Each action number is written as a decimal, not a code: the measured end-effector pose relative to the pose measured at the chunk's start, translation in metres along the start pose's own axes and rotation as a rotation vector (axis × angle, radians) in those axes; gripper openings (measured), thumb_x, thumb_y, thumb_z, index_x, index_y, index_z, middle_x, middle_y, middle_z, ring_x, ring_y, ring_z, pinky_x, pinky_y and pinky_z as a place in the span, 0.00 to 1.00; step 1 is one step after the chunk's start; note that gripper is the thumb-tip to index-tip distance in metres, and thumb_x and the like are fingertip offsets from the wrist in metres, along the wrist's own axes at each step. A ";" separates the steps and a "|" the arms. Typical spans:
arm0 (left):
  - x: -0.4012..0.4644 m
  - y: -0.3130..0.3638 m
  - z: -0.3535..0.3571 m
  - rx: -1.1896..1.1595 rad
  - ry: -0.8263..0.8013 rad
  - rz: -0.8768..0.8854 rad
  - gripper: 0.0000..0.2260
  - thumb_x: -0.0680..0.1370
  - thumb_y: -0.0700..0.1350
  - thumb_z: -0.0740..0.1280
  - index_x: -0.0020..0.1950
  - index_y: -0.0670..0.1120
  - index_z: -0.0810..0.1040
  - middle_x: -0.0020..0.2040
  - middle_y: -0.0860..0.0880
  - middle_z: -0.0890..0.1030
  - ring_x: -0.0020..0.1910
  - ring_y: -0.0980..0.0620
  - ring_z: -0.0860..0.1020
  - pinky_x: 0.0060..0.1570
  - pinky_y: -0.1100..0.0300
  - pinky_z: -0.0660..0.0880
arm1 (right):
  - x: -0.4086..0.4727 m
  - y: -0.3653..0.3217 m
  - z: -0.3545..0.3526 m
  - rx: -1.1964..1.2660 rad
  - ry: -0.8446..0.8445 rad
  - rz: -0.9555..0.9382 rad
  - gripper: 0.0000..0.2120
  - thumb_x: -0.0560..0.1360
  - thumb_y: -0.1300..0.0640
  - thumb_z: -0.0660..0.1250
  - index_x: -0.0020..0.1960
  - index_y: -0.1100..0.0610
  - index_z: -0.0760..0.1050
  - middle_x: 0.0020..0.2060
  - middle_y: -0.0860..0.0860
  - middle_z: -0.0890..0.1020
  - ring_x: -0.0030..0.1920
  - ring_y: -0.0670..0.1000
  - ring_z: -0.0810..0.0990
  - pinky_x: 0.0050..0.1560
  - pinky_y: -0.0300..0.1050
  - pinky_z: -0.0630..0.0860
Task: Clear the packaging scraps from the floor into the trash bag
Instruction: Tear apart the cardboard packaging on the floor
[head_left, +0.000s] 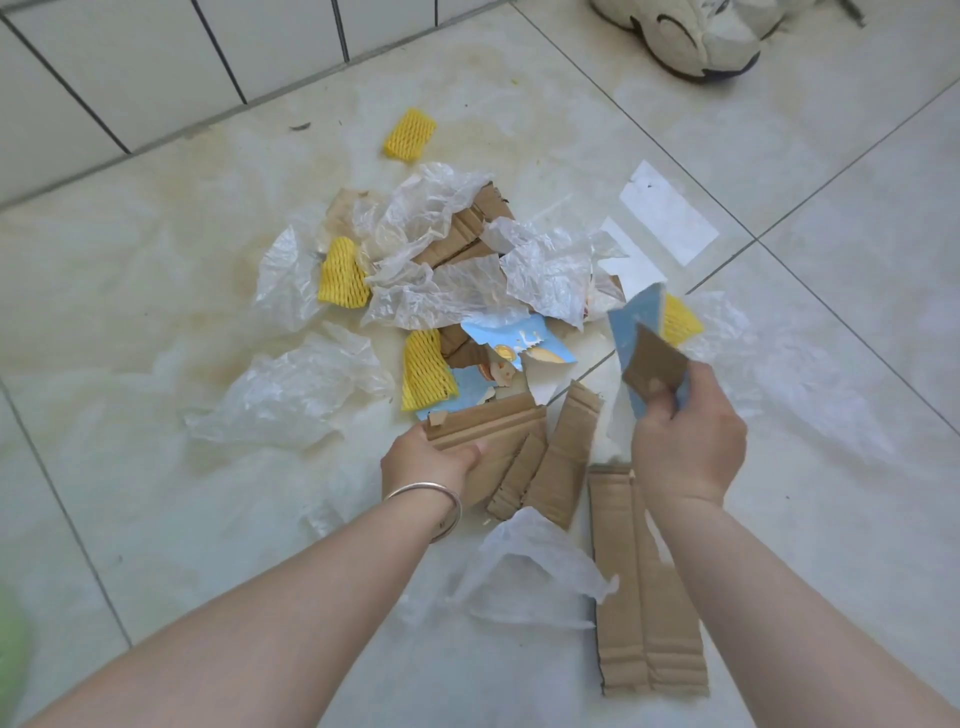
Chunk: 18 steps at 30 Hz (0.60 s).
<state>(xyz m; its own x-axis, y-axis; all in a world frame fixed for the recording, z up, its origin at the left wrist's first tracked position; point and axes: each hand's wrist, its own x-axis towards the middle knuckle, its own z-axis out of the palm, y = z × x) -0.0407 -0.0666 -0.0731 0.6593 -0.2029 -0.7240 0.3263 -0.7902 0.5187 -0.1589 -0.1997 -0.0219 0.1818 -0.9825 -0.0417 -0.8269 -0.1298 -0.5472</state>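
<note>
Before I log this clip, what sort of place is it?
Probably a home's tiled floor by a wall: pale glossy floor tiles, white wall tiles with dark grout, and a worn grey sneaker lying there.

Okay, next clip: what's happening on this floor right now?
A person is gathering packaging scraps off a pale tiled floor. The left hand grips a brown corrugated cardboard strip. The right hand holds up a torn blue-and-brown carton piece. Crumpled clear plastic film, yellow foam net sleeves and more cardboard lie on the floor. No trash bag is clearly identifiable.
</note>
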 end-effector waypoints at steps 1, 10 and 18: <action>-0.001 -0.002 0.000 -0.028 -0.010 -0.007 0.23 0.69 0.49 0.73 0.63 0.46 0.75 0.59 0.46 0.80 0.58 0.44 0.78 0.59 0.54 0.74 | 0.002 -0.002 -0.005 0.093 0.022 0.033 0.08 0.78 0.61 0.60 0.55 0.62 0.74 0.43 0.59 0.79 0.45 0.61 0.74 0.40 0.41 0.60; -0.005 -0.012 0.003 -0.020 -0.089 -0.022 0.16 0.71 0.47 0.71 0.58 0.47 0.79 0.53 0.44 0.82 0.53 0.42 0.79 0.56 0.53 0.76 | -0.019 0.026 0.021 0.578 -0.278 0.554 0.06 0.77 0.59 0.63 0.53 0.52 0.74 0.48 0.50 0.78 0.52 0.54 0.78 0.59 0.48 0.73; 0.000 -0.005 0.001 0.460 -0.297 0.221 0.19 0.67 0.46 0.74 0.56 0.52 0.75 0.48 0.52 0.77 0.47 0.51 0.77 0.45 0.62 0.74 | -0.024 0.051 0.027 0.389 -0.494 0.624 0.15 0.78 0.57 0.61 0.63 0.60 0.73 0.49 0.53 0.75 0.50 0.54 0.73 0.50 0.45 0.68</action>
<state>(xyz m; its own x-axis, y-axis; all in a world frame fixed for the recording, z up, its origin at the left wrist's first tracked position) -0.0429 -0.0631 -0.0760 0.4389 -0.4922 -0.7517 -0.1682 -0.8668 0.4694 -0.1911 -0.1795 -0.0713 0.0415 -0.6771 -0.7348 -0.6287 0.5538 -0.5459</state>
